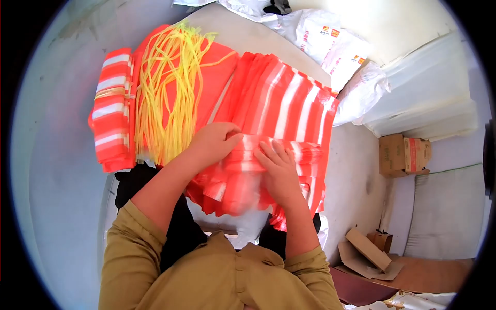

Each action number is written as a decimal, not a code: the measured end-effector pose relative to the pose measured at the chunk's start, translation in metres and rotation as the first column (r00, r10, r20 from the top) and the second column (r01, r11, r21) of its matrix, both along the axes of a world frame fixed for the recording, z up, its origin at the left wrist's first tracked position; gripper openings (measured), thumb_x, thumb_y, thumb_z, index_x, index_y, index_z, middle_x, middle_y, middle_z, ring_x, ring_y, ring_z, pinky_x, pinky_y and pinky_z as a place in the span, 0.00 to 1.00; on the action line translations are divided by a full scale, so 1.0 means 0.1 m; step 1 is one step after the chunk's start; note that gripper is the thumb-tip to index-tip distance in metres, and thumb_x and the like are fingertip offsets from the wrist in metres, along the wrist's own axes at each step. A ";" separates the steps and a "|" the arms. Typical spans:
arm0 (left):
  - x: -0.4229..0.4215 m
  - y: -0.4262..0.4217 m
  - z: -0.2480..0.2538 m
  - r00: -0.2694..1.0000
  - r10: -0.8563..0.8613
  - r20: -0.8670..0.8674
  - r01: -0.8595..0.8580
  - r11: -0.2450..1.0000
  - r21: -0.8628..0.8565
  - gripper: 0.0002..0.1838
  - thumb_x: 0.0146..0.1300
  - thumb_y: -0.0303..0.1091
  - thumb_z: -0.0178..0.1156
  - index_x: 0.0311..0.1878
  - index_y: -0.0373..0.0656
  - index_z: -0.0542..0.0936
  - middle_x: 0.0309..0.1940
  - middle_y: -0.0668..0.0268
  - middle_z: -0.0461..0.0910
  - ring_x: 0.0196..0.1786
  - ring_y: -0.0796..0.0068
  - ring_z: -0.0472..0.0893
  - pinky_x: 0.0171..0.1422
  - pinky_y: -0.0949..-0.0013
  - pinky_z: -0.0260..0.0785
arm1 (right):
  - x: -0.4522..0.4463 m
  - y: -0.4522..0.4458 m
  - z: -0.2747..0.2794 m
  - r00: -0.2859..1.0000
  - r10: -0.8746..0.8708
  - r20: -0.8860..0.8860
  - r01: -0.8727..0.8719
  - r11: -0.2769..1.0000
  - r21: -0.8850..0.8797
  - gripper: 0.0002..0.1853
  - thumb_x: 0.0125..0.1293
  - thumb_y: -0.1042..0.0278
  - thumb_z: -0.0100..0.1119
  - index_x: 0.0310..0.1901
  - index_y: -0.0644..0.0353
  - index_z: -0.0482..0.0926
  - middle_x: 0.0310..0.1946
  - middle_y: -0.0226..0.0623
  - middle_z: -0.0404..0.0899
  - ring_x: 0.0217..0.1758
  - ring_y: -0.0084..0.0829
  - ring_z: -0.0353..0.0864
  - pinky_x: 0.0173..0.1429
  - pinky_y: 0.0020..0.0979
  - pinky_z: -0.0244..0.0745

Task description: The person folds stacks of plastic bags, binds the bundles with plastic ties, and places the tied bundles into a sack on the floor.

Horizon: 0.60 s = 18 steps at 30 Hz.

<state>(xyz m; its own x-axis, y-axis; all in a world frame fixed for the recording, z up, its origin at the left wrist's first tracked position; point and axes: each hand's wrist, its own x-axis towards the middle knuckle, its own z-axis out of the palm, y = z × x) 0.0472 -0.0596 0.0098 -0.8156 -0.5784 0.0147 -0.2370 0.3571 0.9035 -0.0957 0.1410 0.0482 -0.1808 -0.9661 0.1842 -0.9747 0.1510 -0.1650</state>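
Note:
A pile of thin red-and-white striped plastic bags (pixel 289 103) lies before me, stripes running away from my body. Across its near part runs a folded striped plastic bag (pixel 248 155), its lower part blurred. My left hand (pixel 219 140) has its fingers curled at the left end of this fold, thumb and fingertips pinching the plastic. Lying on the fold further right, my right hand (pixel 280 168) has its fingers stretched out and a little apart. Left of my left hand, a bunch of yellow strips (pixel 173 93) is spread over red plastic (pixel 216 85).
A rolled striped bundle (pixel 111 108) with a band round it stands at the far left. White printed sacks (pixel 330 46) lie beyond the pile. To the right are a cardboard box (pixel 404 156) on the floor and, nearer, an opened carton (pixel 368 253).

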 end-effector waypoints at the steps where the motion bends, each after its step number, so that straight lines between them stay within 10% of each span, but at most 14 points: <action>1: 0.00 0.00 0.11 0.997 -0.003 0.072 -0.005 0.994 0.108 0.17 0.72 0.39 0.65 0.59 0.39 0.84 0.44 0.58 0.86 0.44 0.66 0.86 0.52 0.63 0.78 | -0.01 -0.01 0.02 1.000 0.015 0.014 -0.015 1.000 -0.007 0.33 0.55 0.84 0.59 0.64 0.53 0.83 0.71 0.39 0.79 0.77 0.52 0.71 0.80 0.58 0.60; 4: 0.05 -0.08 0.36 0.970 -0.089 0.225 -0.012 0.912 0.411 0.24 0.68 0.37 0.69 0.65 0.43 0.82 0.46 0.63 0.84 0.45 0.76 0.82 0.50 0.69 0.78 | -0.03 -0.05 0.04 0.994 0.112 -0.010 -0.113 0.991 -0.075 0.27 0.59 0.81 0.60 0.62 0.55 0.84 0.67 0.39 0.81 0.72 0.51 0.74 0.73 0.55 0.65; 9: 0.15 -0.18 0.19 0.935 -0.353 -0.025 0.300 0.754 0.585 0.34 0.62 0.31 0.71 0.73 0.45 0.75 0.61 0.58 0.81 0.57 0.71 0.82 0.55 0.67 0.80 | 0.07 -0.02 0.06 0.976 0.198 -0.092 -0.206 0.974 -0.094 0.26 0.59 0.78 0.63 0.61 0.54 0.84 0.64 0.41 0.82 0.68 0.49 0.77 0.74 0.53 0.66; 13: 0.19 -0.13 0.06 0.913 -0.387 -0.130 0.356 0.599 0.717 0.31 0.63 0.20 0.67 0.72 0.42 0.77 0.62 0.62 0.81 0.61 0.73 0.81 0.64 0.69 0.76 | 0.25 0.32 0.13 0.971 -0.160 0.178 0.175 0.982 -0.075 0.26 0.61 0.74 0.66 0.64 0.57 0.81 0.57 0.45 0.82 0.61 0.47 0.80 0.68 0.49 0.72; 18: 0.25 -0.07 0.17 0.916 -0.387 -0.109 0.351 0.637 0.686 0.28 0.64 0.16 0.66 0.68 0.40 0.79 0.63 0.66 0.81 0.65 0.77 0.78 0.70 0.69 0.72 | 0.31 0.71 0.01 0.498 -0.486 0.718 0.529 0.827 0.193 0.28 0.75 0.72 0.57 0.76 0.58 0.71 0.49 0.35 0.82 0.53 0.27 0.81 0.57 0.35 0.77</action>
<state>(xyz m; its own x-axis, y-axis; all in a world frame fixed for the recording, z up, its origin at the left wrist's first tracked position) 0.0725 -0.0662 0.0265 -0.9526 -0.0632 -0.2976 -0.2689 -0.2829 0.9207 -0.0643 0.2123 0.0492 -0.7274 -0.6586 -0.1926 -0.2927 0.5517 -0.7810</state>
